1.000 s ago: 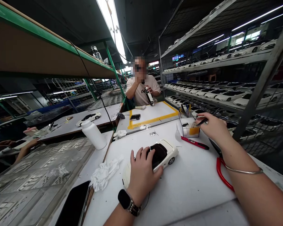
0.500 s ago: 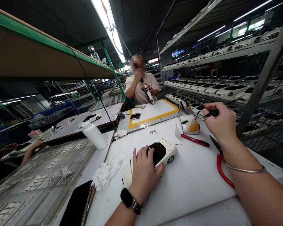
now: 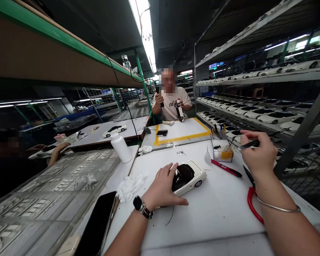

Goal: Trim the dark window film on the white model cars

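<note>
A white model car with a dark roof lies on the white worktable. My left hand, with a watch on the wrist, rests on the car's rear, fingers curled round it. My right hand is raised above the table's right side and pinches thin dark tweezers, tips pointing left toward a clear plastic box of tools.
A red-and-black pen and red-handled cutters lie on the table, a crumpled white cloth and a phone to the left. A white bottle stands behind. A person opposite holds a car. Shelves of white cars run along the right.
My right hand has lifted the tweezers away from the clear box and up. The view has swung left, and my left hand has slid toward the car's rear.
</note>
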A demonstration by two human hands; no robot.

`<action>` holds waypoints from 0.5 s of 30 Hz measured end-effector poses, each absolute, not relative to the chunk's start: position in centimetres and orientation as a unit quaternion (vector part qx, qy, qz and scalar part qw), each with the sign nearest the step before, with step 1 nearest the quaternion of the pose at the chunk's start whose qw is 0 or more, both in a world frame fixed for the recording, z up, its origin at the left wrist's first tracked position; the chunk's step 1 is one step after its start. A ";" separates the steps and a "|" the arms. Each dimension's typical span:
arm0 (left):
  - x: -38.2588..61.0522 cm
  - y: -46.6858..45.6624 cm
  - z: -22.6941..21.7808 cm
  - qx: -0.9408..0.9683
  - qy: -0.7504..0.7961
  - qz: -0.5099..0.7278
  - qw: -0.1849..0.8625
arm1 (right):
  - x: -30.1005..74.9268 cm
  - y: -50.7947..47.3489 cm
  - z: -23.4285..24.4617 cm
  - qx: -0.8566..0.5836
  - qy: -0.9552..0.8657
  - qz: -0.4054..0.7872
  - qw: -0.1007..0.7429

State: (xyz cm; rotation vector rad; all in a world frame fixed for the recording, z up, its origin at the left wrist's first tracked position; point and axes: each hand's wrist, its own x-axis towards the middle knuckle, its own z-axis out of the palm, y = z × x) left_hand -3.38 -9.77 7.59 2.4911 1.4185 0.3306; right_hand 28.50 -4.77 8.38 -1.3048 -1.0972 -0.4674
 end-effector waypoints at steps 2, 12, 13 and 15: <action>-4.2 -9.6 7.4 0.846 0.501 0.101 0.153 | 28.6 -4.8 8.4 -0.572 -0.475 -0.195 0.640; -6.7 -10.6 5.0 0.804 0.557 0.131 0.162 | 29.0 -5.2 8.4 -0.571 -0.489 -0.108 0.650; -6.7 -10.8 4.9 0.797 0.565 0.138 0.164 | 28.9 -5.3 8.4 -0.570 -0.491 -0.103 0.651; -6.5 -11.0 4.7 0.787 0.570 0.159 0.171 | 28.7 -5.4 8.5 -0.566 -0.491 -0.099 0.654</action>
